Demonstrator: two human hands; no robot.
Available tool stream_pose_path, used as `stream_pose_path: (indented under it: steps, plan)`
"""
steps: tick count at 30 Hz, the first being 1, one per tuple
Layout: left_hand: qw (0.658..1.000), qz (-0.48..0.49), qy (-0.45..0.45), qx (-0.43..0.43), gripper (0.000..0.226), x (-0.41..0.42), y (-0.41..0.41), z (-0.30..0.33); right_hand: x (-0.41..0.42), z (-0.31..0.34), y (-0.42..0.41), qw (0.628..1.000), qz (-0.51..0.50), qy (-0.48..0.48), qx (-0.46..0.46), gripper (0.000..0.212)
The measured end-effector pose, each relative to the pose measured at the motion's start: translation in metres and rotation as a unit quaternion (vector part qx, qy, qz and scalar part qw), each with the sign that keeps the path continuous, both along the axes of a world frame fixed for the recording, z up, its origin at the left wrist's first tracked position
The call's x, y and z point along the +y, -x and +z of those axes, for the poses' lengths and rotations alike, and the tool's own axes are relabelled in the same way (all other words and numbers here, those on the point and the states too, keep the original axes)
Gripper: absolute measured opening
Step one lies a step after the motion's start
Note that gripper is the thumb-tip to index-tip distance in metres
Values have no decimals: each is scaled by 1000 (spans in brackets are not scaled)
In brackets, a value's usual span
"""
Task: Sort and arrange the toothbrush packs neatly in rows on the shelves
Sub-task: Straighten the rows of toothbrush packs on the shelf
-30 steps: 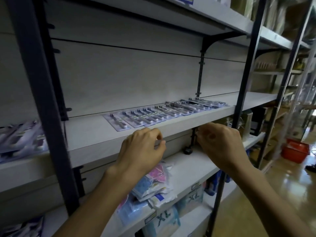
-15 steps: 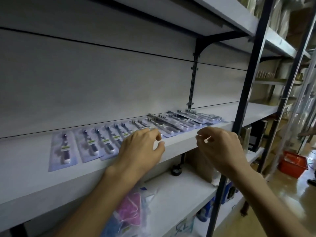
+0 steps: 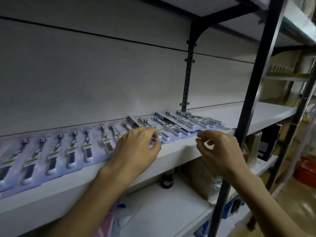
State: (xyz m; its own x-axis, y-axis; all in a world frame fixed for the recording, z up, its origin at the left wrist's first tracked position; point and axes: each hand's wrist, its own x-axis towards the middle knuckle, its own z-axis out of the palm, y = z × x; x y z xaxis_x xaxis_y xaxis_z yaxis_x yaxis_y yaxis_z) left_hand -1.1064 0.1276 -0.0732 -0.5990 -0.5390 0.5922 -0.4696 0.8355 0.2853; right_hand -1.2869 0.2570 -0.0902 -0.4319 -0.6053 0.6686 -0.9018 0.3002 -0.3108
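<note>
Head view: two hands [image 3: 177, 151] over one row of toothbrush packs [image 3: 71, 151].

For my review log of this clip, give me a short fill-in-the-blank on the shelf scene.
1. The toothbrush packs lie in a row on the ____ shelf.
2. The left hand rests on the ____.
3. The right hand hovers in front of the shelf's front ____.
4. The packs at the row's ____ end overlap most.

Missing: white; packs; edge; right
</note>
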Motion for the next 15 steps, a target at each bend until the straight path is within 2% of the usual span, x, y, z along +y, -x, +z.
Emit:
stream_pose_path:
  steps: [6, 12, 15]
  plan:
    - [998, 65, -8, 3, 18, 3, 56, -2, -12, 4, 78, 998, 67, -1, 12, 16]
    - [987, 157, 28, 18, 16, 11, 100, 6, -25, 11, 139, 992, 123, 8, 11, 12]
    - [986, 163, 17, 32, 15, 15, 118, 4, -35, 9, 162, 988, 152, 9, 9, 10]
